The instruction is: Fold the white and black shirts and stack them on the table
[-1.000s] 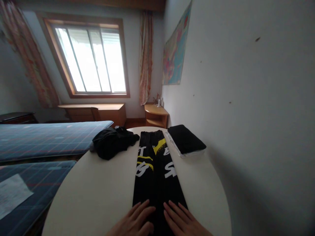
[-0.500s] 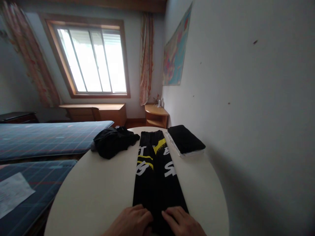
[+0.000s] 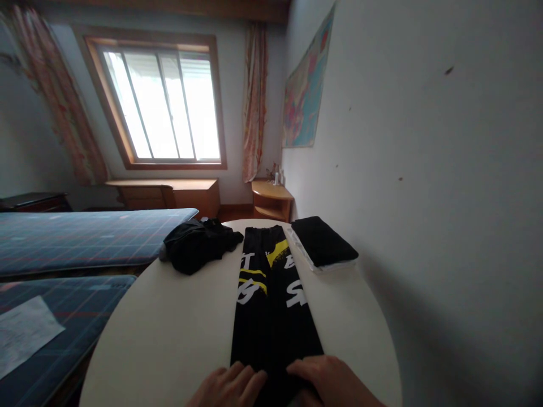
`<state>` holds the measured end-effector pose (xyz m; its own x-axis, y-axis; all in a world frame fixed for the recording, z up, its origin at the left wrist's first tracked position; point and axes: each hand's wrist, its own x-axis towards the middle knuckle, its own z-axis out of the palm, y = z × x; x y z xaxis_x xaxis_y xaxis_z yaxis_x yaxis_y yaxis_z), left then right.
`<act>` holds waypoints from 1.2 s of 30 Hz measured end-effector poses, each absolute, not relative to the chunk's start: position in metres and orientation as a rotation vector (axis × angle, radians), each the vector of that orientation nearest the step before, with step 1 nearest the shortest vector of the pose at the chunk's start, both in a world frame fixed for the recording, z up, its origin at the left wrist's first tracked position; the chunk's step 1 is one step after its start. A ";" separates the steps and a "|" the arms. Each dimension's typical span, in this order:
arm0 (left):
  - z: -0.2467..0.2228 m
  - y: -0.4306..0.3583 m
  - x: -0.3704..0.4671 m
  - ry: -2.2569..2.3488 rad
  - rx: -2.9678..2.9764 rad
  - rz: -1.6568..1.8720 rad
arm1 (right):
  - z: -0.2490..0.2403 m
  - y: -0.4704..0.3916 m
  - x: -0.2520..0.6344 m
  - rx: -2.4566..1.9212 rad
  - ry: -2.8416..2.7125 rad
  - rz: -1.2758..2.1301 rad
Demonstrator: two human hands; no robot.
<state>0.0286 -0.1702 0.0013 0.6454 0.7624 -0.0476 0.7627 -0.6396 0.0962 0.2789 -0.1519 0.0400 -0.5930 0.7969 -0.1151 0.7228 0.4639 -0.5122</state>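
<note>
Black trousers (image 3: pixel 275 325) with white lettering and yellow streaks lie lengthwise in a long, narrow strip down the round white table (image 3: pixel 169 333). At their near end my left hand (image 3: pixel 233 385) has its fingers curled onto the left side of the cloth. Opposite it, my right hand (image 3: pixel 333 380) grips the right side, fingers bent over and the thumb partly hidden. The bottom of the picture cuts off the nearest part of the cloth. Beyond my hands, a crumpled black garment (image 3: pixel 197 243) sits at the far left, and a folded black cloth (image 3: pixel 324 240) rests on white fabric at the far right.
Two blue plaid mattresses (image 3: pixel 97 234) stand left of the table, the nearer bearing a sheet of paper (image 3: pixel 29 333). A white wall (image 3: pixel 445 237) runs along the right side. Wooden furniture (image 3: pixel 195 195) lies below the window at the back.
My right hand has shifted right and turned, its fingers now reaching across the cloth. My left hand has moved slightly down. The view has shifted a little; the other garments lie as before.
</note>
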 end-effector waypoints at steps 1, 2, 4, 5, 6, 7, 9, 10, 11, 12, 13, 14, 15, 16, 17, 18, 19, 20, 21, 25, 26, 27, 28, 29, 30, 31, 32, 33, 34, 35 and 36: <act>0.002 -0.170 0.027 1.268 2.743 -0.009 | 0.043 -0.152 0.279 -1.330 -2.538 0.828; 0.002 -0.169 0.025 1.247 2.737 -0.005 | 0.047 -0.151 0.280 -1.327 -2.515 0.858; 0.002 -0.168 0.021 1.210 2.719 0.024 | 0.052 -0.150 0.280 -1.339 -2.472 0.908; 0.003 -0.167 0.020 1.199 2.705 0.039 | 0.054 -0.149 0.280 -1.349 -2.446 0.931; 0.004 -0.166 0.018 1.200 2.688 0.054 | 0.056 -0.148 0.280 -1.356 -2.420 0.957; 0.005 -0.166 0.017 1.204 2.667 0.066 | 0.058 -0.147 0.279 -1.363 -2.396 0.981; 0.007 -0.163 0.014 1.220 2.621 0.113 | 0.063 -0.145 0.279 -1.371 -2.362 1.020; 0.008 -0.162 0.013 1.221 2.601 0.153 | 0.064 -0.144 0.279 -1.372 -2.357 1.034; 0.007 -0.160 0.012 1.214 2.585 0.205 | 0.066 -0.144 0.279 -1.370 -2.359 1.049; 0.006 -0.157 0.010 1.189 2.576 0.263 | 0.067 -0.145 0.280 -1.368 -2.365 1.065; 0.004 -0.154 0.009 1.152 2.567 0.323 | 0.068 -0.145 0.282 -1.375 -2.367 1.067; 0.001 -0.151 0.007 1.114 2.554 0.387 | 0.069 -0.146 0.284 -1.393 -2.368 1.056; -0.002 -0.149 0.006 1.070 2.537 0.443 | 0.069 -0.148 0.286 -1.421 -2.371 1.035; -0.005 -0.146 0.005 1.031 2.512 0.485 | 0.069 -0.149 0.289 -1.453 -2.377 1.012; -0.007 -0.145 0.004 1.003 2.477 0.505 | 0.070 -0.151 0.291 -1.482 -2.387 0.991; -0.007 -0.144 0.003 0.981 2.434 0.499 | 0.072 -0.152 0.294 -1.496 -2.406 0.984; -0.006 -0.144 0.002 0.959 2.388 0.470 | 0.074 -0.153 0.296 -1.479 -2.439 0.999; -0.003 -0.144 0.001 0.938 2.343 0.431 | 0.077 -0.154 0.298 -1.431 -2.486 1.033; 0.002 -0.146 0.000 0.923 2.293 0.392 | 0.082 -0.155 0.300 -1.367 -2.539 1.065; 0.030 -0.155 -0.007 0.967 2.088 0.346 | 0.100 -0.151 0.302 -1.147 -2.771 1.211; 0.036 -0.155 -0.009 1.005 2.034 0.357 | 0.104 -0.148 0.301 -1.123 -2.825 1.246; 0.040 -0.155 -0.011 1.039 1.978 0.371 | 0.107 -0.144 0.301 -1.105 -2.867 1.265; 0.043 -0.153 -0.013 1.069 1.919 0.396 | 0.111 -0.139 0.300 -1.093 -2.895 1.270; 0.045 -0.150 -0.013 1.088 1.858 0.435 | 0.114 -0.131 0.300 -1.092 -2.905 1.254; 0.045 -0.145 -0.013 1.096 1.793 0.493 | 0.118 -0.123 0.299 -1.103 -2.894 1.218; 0.046 -0.137 -0.013 1.101 1.727 0.576 | 0.121 -0.113 0.299 -1.117 -2.868 1.173; 0.046 -0.129 -0.011 1.102 1.657 0.674 | 0.124 -0.101 0.298 -1.131 -2.835 1.113; 0.046 -0.118 -0.009 1.098 1.578 0.780 | 0.128 -0.088 0.298 -1.146 -2.792 1.033; 0.048 -0.107 -0.007 1.084 1.490 0.880 | 0.131 -0.073 0.297 -1.162 -2.725 0.910; 0.050 -0.095 -0.004 1.059 1.397 0.957 | 0.135 -0.058 0.297 -1.172 -2.679 0.829; 0.053 -0.082 -0.001 1.036 1.297 1.024 | 0.138 -0.043 0.296 -1.168 -2.642 0.770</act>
<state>-0.0011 -0.0823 0.0529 0.2357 0.9717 -0.0149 -0.0033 0.0161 0.9999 0.2958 -0.0426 0.1379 -0.6852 0.7253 -0.0663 0.6473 0.5648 -0.5118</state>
